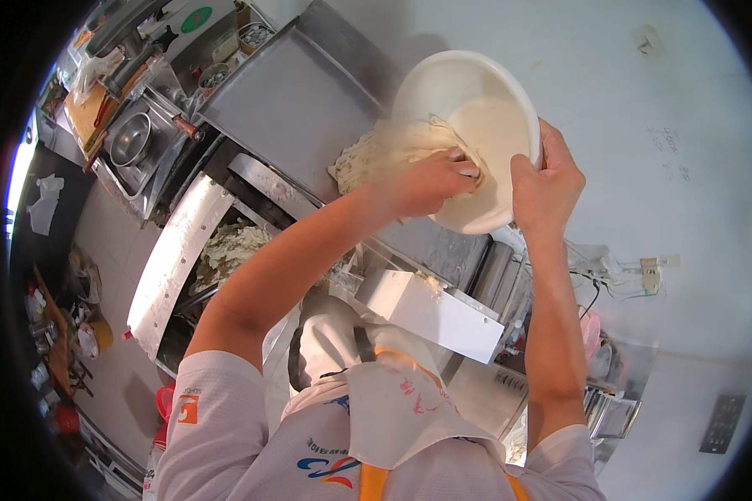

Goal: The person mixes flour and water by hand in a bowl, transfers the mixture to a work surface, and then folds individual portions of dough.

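Note:
A white round bowl is tilted over a flat steel surface, its rim gripped by my right hand with the thumb on the inside. Across the bowl's lower-left side reaches my left hand, fingers curled into pale, crumbly dough. The dough spills from inside the bowl over its edge onto the steel tray. A thin whitish film coats the bowl's inner wall. My left fingertips are partly sunk in the dough and hard to make out.
Left of my left arm stands a machine with a curved white cover and more crumbly dough inside. Before my body is a white box-shaped machine part beside metal rollers. A steel bowl sits at the far left. A pale wall bounds the right.

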`<state>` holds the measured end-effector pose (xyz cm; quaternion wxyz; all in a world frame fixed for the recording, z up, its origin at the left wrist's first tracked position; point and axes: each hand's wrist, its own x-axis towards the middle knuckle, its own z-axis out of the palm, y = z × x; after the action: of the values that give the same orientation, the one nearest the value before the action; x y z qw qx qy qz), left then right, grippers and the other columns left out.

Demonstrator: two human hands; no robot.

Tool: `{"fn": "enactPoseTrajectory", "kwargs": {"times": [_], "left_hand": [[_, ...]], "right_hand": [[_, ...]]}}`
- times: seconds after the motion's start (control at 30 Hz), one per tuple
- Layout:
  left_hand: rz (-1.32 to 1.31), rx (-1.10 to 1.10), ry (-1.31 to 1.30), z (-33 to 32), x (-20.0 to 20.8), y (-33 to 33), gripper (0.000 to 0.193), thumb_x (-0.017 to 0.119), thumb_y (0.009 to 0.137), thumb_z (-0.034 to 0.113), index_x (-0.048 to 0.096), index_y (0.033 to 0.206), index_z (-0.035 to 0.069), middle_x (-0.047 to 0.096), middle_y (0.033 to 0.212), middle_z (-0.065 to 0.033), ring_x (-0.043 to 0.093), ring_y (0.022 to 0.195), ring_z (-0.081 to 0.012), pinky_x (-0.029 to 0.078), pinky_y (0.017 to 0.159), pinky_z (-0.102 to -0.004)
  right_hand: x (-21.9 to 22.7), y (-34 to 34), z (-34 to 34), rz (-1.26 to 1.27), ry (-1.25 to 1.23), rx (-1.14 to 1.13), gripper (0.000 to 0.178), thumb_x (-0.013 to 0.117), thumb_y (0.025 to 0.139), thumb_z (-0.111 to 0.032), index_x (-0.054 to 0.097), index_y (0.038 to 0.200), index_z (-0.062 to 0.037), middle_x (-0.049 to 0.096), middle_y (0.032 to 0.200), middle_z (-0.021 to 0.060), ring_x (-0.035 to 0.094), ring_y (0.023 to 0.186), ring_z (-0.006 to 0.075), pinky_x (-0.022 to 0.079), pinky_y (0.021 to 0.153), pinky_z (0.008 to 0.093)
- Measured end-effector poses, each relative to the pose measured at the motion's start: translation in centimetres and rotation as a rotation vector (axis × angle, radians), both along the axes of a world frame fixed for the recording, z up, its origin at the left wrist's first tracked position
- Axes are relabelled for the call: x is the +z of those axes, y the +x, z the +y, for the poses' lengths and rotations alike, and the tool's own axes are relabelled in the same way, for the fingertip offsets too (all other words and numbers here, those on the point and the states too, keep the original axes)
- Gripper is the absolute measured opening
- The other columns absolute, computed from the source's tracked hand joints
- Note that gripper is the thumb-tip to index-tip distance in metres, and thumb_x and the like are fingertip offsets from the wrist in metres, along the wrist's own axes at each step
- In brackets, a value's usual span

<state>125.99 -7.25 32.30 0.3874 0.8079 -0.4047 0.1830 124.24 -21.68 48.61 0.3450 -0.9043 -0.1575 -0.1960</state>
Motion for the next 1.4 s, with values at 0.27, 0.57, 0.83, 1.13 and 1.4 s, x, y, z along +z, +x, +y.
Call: {"fn": "enactPoseTrajectory", "kwargs": {"times": [0.27, 0.57, 0.83, 1.13, 1.4], "left_hand": [[-0.452, 0.294, -0.136, -0.5, 1.6, 4.0, 0.045, 0.070, 0.083, 0.014, 0.069, 0.128, 0.008, 0.062, 0.134, -0.0086, 0.056, 0.132, -0.0317, 0.053, 0.107, -0.0417], [-0.090, 0.487, 0.100, 1.6, -2.0, 1.8, 0.043, 0.065, 0.080, 0.000, 0.071, 0.122, 0.007, 0.064, 0.126, -0.0129, 0.058, 0.119, -0.0377, 0.049, 0.102, -0.0486], [0.158, 0.341, 0.265, 4.4, -1.7, -2.8, 0.042, 0.067, 0.082, 0.001, 0.071, 0.123, 0.011, 0.064, 0.124, -0.0124, 0.057, 0.125, -0.0374, 0.048, 0.107, -0.0495], [0.325, 0.640, 0.241, 9.5, -2.4, -4.4, 0.038, 0.064, 0.083, -0.007, 0.068, 0.120, 0.003, 0.064, 0.126, -0.0155, 0.058, 0.123, -0.0400, 0.050, 0.105, -0.0493], [0.415, 0.627, 0.294, 10.3, -0.5, -6.4, 0.049, 0.064, 0.088, 0.000, 0.068, 0.136, 0.011, 0.063, 0.141, -0.0152, 0.054, 0.136, -0.0436, 0.045, 0.113, -0.0554]], "right_hand": [[-0.4, -1.7, 1.0, 0.059, 0.086, 0.015, 0.048, 0.058, 0.084, 0.002, 0.074, 0.129, -0.0036, 0.079, 0.103, 0.0120, 0.072, 0.090, 0.0178, 0.056, 0.088, 0.0304], [-1.3, -1.1, 1.3, -0.006, 0.257, -0.028, 0.047, 0.059, 0.080, 0.001, 0.076, 0.124, -0.0031, 0.078, 0.094, 0.0115, 0.068, 0.077, 0.0156, 0.055, 0.078, 0.0292], [-4.0, -1.9, 2.2, -0.152, 0.092, 0.026, 0.045, 0.060, 0.082, 0.002, 0.074, 0.125, -0.0032, 0.077, 0.092, 0.0151, 0.072, 0.073, 0.0196, 0.057, 0.075, 0.0320], [-4.5, -0.7, 1.3, -0.486, -0.158, -0.012, 0.051, 0.059, 0.080, 0.005, 0.072, 0.129, -0.0038, 0.078, 0.103, 0.0167, 0.072, 0.071, 0.0250, 0.057, 0.070, 0.0331], [-3.0, -2.0, -1.6, -0.349, -0.004, -0.109, 0.052, 0.059, 0.081, 0.007, 0.073, 0.130, -0.0025, 0.080, 0.109, 0.0143, 0.076, 0.085, 0.0172, 0.058, 0.078, 0.0298]]}}
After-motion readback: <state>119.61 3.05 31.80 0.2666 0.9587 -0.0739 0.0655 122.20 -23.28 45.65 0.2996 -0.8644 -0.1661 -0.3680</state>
